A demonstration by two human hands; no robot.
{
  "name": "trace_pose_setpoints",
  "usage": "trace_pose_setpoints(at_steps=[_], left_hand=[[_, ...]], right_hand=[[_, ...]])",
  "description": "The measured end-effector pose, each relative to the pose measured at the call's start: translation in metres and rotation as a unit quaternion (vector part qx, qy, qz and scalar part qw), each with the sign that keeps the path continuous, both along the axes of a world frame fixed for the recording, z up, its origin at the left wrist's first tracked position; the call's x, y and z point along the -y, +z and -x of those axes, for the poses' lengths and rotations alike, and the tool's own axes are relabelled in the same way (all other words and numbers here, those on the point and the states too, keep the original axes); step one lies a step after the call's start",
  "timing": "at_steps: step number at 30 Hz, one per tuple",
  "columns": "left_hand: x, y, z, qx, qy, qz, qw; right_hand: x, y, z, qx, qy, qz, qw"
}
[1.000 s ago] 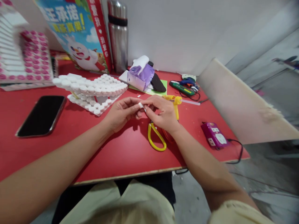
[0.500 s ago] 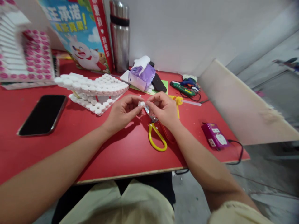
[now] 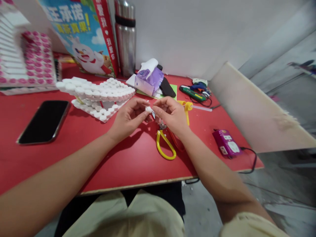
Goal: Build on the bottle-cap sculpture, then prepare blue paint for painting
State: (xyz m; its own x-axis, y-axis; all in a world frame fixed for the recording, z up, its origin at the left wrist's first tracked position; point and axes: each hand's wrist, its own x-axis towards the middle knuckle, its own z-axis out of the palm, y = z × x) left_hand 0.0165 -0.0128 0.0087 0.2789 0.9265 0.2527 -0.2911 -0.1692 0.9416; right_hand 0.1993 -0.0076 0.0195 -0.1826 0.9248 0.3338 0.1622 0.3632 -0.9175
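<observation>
At the far left a model, studded with pink and white discs, stands behind a black phone lying flat on the smooth red table. Next stands a glossy printed bag, its inside out of sight, then an upright metal flask with a black band, contents hidden. In front of both sits a white structure of small round discs, in two tiers. The soft purple packet has white tissue poking out of its top.

The left hand pinches a small white piece between thumb and fingers, just above the middle of the table. The right hand has thumb and fingers bent close beside it; whether they grip anything, I cannot tell. Below lie scissors with yellow and red handles, partly covered by the right hand, which also blocks some of a yellow glue gun. Farther right come a green tool, a boxy purple socket with a black cord, and a pale, slanting board.
</observation>
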Motion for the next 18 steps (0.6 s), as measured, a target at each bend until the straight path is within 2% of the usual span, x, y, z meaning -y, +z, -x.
trace_pose_setpoints(at_steps=[3,10,18], left_hand=[[0.0007,0.002,0.0,-0.003,0.0,0.004,1.0],[0.0022,0.0024,0.0016,-0.018,0.002,0.021,1.0],[0.0028,-0.0034,0.0033,-0.042,0.012,-0.032,0.999]], right_hand=[[-0.0018,-0.0008,0.0016,-0.013,0.019,0.04,0.999],[-0.0028,-0.004,0.0026,-0.025,0.058,0.082,0.995],[-0.0001,-0.002,0.0027,-0.057,0.071,0.097,0.991]])
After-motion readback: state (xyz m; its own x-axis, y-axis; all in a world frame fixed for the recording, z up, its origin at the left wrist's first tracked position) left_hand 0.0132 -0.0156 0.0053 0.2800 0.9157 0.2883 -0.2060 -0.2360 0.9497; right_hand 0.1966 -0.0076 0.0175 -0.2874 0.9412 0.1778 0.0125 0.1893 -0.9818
